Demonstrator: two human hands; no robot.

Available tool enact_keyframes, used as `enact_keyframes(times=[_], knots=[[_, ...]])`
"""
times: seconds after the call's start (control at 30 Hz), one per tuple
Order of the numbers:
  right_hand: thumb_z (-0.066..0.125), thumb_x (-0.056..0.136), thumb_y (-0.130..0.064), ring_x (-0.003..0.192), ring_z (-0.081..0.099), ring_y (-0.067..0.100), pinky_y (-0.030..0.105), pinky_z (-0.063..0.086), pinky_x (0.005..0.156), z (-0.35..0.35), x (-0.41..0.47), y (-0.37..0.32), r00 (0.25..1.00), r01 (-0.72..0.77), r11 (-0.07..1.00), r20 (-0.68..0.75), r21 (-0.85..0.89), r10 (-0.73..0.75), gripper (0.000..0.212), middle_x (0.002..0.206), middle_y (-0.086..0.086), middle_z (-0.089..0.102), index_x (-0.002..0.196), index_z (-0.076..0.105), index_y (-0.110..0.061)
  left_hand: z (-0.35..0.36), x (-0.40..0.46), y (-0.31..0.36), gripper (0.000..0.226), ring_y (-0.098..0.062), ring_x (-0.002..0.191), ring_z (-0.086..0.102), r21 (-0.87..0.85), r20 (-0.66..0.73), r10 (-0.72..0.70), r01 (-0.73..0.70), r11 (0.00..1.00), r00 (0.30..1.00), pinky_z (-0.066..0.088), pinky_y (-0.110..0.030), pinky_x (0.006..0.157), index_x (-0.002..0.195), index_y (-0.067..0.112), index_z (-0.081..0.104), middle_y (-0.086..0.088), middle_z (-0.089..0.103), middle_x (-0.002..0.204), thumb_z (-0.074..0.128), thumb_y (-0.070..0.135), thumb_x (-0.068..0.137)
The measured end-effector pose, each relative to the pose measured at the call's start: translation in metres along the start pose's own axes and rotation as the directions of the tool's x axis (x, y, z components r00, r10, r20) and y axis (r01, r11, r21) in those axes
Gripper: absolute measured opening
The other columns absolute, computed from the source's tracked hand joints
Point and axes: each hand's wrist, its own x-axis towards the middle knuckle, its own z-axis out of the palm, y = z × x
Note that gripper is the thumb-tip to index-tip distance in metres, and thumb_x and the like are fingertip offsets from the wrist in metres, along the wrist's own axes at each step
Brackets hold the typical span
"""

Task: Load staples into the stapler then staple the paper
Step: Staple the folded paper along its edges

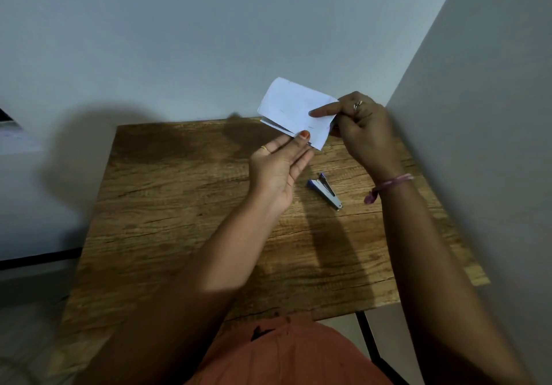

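White folded paper [294, 109] is pinched by both hands above the far edge of the table, right of centre in the frame. The left hand [277, 169] clamps its lower edge between thumb and fingers; the right hand [363, 127] grips the right end, index finger laid flat across the face. The paper looks thin, folded into several layers that gape at the lower left, with faint marks that may be staples, though I cannot tell. The blue and metal stapler [325, 190] lies untouched on the wooden table [179, 205] just below the hands. My judgement: the paper is being squared or checked, and the next move calls for 1 hand to free itself and take up the stapler.
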Motion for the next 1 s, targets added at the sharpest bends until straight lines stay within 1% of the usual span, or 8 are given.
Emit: enact_keyframes(times=[0.13,0.23,0.3,0.37,0.5,0.67,0.83,1.0], knots=[[0.043,0.084,0.014,0.083,0.060,0.016,0.021,0.057,0.073,0.000,-0.006,0.002,0.991,0.131,0.988,0.005,-0.086,-0.131,0.042,0.091,0.010,0.052,0.099,0.074,-0.009,0.001,0.000,0.000,0.021,-0.018,0.076,0.073,-0.017,-0.041,0.018,-0.019,1.000,0.999,0.058,-0.024,0.063,0.093,0.001,0.063,-0.010,0.075,0.078,0.070,-0.009,0.076],[0.046,0.087,0.012,0.087,0.058,0.024,0.026,0.058,0.077,-0.007,-0.009,0.008,0.984,0.159,0.984,0.097,-0.081,-0.151,0.037,0.092,0.014,0.048,0.108,0.071,-0.008,0.000,0.001,0.002,0.027,-0.018,0.076,0.073,0.010,-0.037,0.062,-0.062,0.998,0.997,0.058,-0.024,0.064,0.099,0.000,0.062,-0.010,0.074,0.080,0.070,-0.010,0.075],[0.048,0.088,0.009,0.091,0.057,0.026,0.028,0.057,0.080,-0.014,-0.009,0.011,0.979,0.112,0.994,0.175,-0.002,-0.110,0.037,0.097,0.019,0.050,0.113,0.068,-0.009,-0.001,0.002,0.005,0.029,-0.017,0.077,0.073,0.076,-0.012,0.098,-0.097,0.992,0.995,0.058,-0.023,0.065,0.101,0.000,0.061,-0.009,0.074,0.082,0.069,-0.011,0.076],[0.049,0.086,0.004,0.092,0.058,0.017,0.023,0.053,0.080,-0.021,-0.009,0.013,0.972,0.036,0.993,0.226,0.111,-0.061,0.038,0.104,0.017,0.059,0.116,0.067,-0.009,-0.002,0.003,0.007,0.026,-0.017,0.079,0.072,0.155,0.025,0.130,-0.132,0.979,0.991,0.058,-0.024,0.067,0.098,0.002,0.063,-0.007,0.074,0.084,0.069,-0.009,0.076],[0.057,0.089,-0.011,0.075,0.062,0.006,0.028,0.055,0.076,-0.024,-0.009,0.021,0.959,-0.259,0.883,0.215,0.392,0.186,0.029,0.084,-0.009,0.068,0.116,0.064,-0.021,-0.004,0.005,0.014,0.025,-0.019,0.084,0.072,0.301,0.079,0.178,-0.194,0.934,0.981,0.059,-0.027,0.070,0.099,0.002,0.064,-0.007,0.074,0.089,0.070,-0.007,0.077],[0.073,0.077,-0.018,0.076,0.071,0.012,0.018,0.055,0.066,-0.029,-0.005,0.031,0.887,-0.425,0.826,0.352,0.370,0.299,0.025,0.086,0.002,0.076,0.102,0.071,-0.012,-0.007,0.006,0.022,0.042,-0.023,0.090,0.071,0.455,0.115,0.173,-0.207,0.866,0.978,0.059,-0.028,0.072,0.116,-0.007,0.058,-0.017,0.070,0.104,0.071,-0.008,0.076],[0.074,0.069,-0.013,0.071,0.072,0.011,0.015,0.054,0.058,-0.025,-0.002,0.029,0.850,-0.511,0.767,0.362,0.387,0.383,0.021,0.080,0.004,0.076,0.088,0.072,-0.005,-0.006,0.014,0.036,0.025,-0.015,0.078,0.073,0.554,0.183,0.123,-0.206,0.806,0.975,0.058,-0.024,0.068,0.095,0.006,0.065,-0.006,0.072,0.089,0.071,-0.008,0.076],[0.071,0.077,-0.008,0.072,0.073,0.013,0.014,0.054,0.055,-0.016,-0.004,0.027,0.812,-0.578,0.712,0.365,0.399,0.455,0.009,0.071,0.001,0.073,0.084,0.067,-0.004,-0.005,0.025,0.054,0.029,-0.017,0.075,0.073,0.647,0.162,0.074,-0.163,0.745,0.984,0.058,-0.024,0.062,0.091,0.006,0.065,-0.003,0.074,0.081,0.076,-0.009,0.069]])
